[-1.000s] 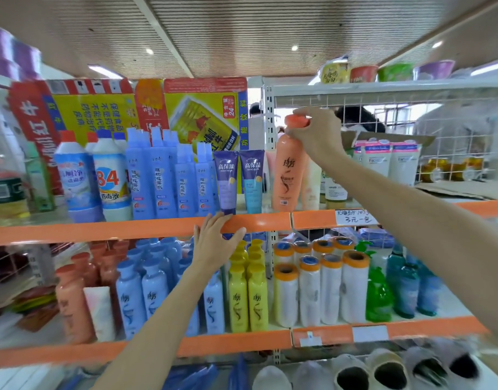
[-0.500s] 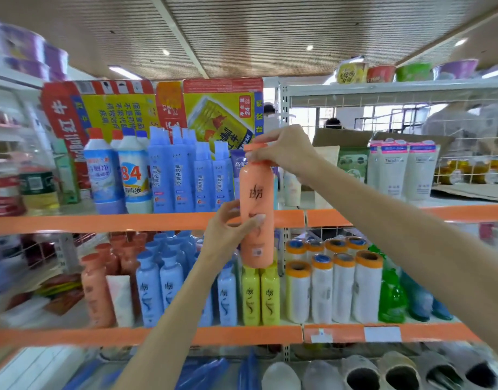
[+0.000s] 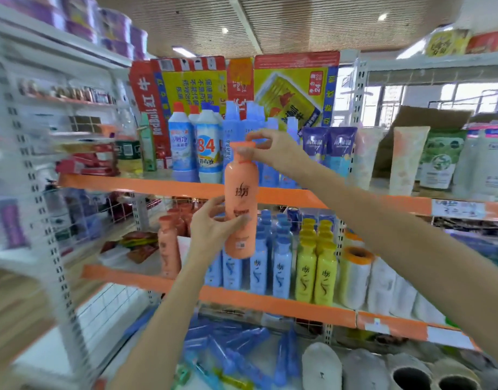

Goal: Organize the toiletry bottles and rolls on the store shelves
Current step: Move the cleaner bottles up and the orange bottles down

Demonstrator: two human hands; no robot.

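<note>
- Orange-edged metal store shelves hold rows of bottles.
- A tall orange plastic shampoo bottle is upright in mid-air before them.
- The right hand pinches its cap; the left hand grips its body.

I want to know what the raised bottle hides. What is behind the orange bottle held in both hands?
Behind the orange bottle are the orange shelf edge, tall blue bottles above and light blue bottles below; their covered parts cannot be seen.

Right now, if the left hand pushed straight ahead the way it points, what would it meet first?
The left hand grips the orange bottle and points toward the lower shelf. Straight on, it would probably first meet the blue bottles behind; depth is unclear.
</note>
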